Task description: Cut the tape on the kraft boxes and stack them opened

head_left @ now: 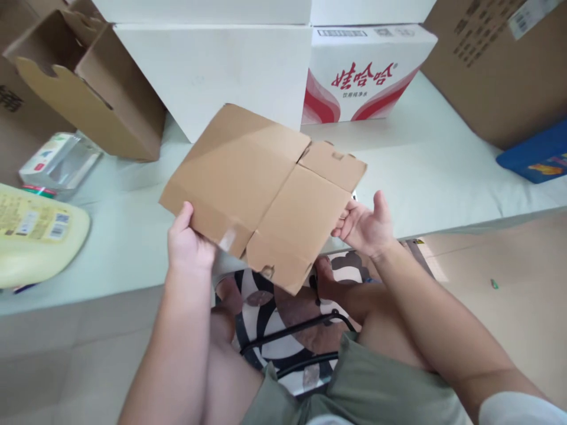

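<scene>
A seated person's left hand [188, 245] is gripping a folded-flat brown carton [239, 171] at its eight o'clock side, thumb lying on top, holding the sheet tilted above the near edge of the pale-covered counter [447, 171]. The right hand [367, 227] is hovering at four o'clock — palm up, fingers loosely curled, grasping nothing — beside the carton's edge; whether its fingertips are touching cannot be told. The step in hand appears to be steadying the flat carton and handling its flaps; the next move seems to be calling for a firm right-hand grip on that free edge.

Around it, a plain white box [221, 71] is standing at eleven o'clock and a red-lettered white box [358, 77] between one and two — both crowding the space behind. An open brown box [119, 88] is standing at ten, a clear container [75, 159] and a pale yellow bottle [39, 236] are lying around nine, and a blue package [535, 153] is resting at three.
</scene>
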`<act>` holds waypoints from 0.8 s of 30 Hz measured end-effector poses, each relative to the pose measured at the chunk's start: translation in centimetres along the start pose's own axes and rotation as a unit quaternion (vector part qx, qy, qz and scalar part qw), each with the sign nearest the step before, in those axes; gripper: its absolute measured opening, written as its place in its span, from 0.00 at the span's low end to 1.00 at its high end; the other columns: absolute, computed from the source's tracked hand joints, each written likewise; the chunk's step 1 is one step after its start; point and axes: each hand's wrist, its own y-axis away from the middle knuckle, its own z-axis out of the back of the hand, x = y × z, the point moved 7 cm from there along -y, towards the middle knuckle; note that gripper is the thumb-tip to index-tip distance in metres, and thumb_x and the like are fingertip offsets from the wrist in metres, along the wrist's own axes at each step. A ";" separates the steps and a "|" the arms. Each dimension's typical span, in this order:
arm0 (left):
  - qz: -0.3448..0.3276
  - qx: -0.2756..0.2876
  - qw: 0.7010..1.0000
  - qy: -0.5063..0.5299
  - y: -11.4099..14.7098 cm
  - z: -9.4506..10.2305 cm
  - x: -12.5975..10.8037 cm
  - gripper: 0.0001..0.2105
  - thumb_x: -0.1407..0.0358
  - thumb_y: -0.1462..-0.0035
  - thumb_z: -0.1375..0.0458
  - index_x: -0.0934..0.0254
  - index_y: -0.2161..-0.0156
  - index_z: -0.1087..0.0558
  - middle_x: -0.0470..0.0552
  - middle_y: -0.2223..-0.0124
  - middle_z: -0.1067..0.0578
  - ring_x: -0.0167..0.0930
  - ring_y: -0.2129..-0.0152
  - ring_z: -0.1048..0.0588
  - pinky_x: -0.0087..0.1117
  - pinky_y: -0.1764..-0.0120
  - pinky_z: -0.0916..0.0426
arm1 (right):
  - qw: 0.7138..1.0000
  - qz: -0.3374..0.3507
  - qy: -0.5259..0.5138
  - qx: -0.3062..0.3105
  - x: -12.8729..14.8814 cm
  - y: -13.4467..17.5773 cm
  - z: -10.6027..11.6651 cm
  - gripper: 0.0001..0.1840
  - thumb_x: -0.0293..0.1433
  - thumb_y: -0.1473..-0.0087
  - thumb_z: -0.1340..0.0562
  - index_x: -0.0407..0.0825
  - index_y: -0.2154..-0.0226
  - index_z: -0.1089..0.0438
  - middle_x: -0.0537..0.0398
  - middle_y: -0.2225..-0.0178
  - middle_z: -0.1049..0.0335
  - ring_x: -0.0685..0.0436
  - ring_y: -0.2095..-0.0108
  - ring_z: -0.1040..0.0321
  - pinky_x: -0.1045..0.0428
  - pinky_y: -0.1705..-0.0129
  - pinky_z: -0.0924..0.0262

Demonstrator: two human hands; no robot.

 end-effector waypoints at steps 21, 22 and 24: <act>0.095 0.030 0.994 0.041 4.2 -1.6 -0.4 0.18 0.53 0.41 0.51 0.61 0.72 0.27 0.52 0.73 0.30 0.30 0.78 0.30 0.32 0.74 0.30 | 0.847 0.213 0.182 -0.451 11.3 17.7 14.0 0.18 0.35 0.54 0.25 0.55 0.81 0.35 0.62 0.84 0.37 0.56 0.87 0.42 0.55 0.88 0.52; 0.096 0.036 0.994 0.041 4.2 -1.7 -0.3 0.18 0.53 0.41 0.50 0.61 0.73 0.27 0.52 0.74 0.30 0.30 0.79 0.31 0.31 0.74 0.30 | 0.827 0.224 0.200 -0.475 12.7 18.5 15.0 0.18 0.33 0.52 0.26 0.55 0.82 0.35 0.60 0.85 0.37 0.56 0.87 0.41 0.54 0.87 0.50; 0.095 0.041 0.994 0.042 4.2 -2.0 -0.2 0.18 0.53 0.41 0.51 0.62 0.73 0.27 0.51 0.74 0.31 0.29 0.79 0.31 0.31 0.74 0.30 | 0.801 0.234 0.231 -0.501 15.6 18.3 16.3 0.17 0.30 0.48 0.28 0.55 0.82 0.32 0.58 0.85 0.37 0.57 0.87 0.40 0.54 0.86 0.46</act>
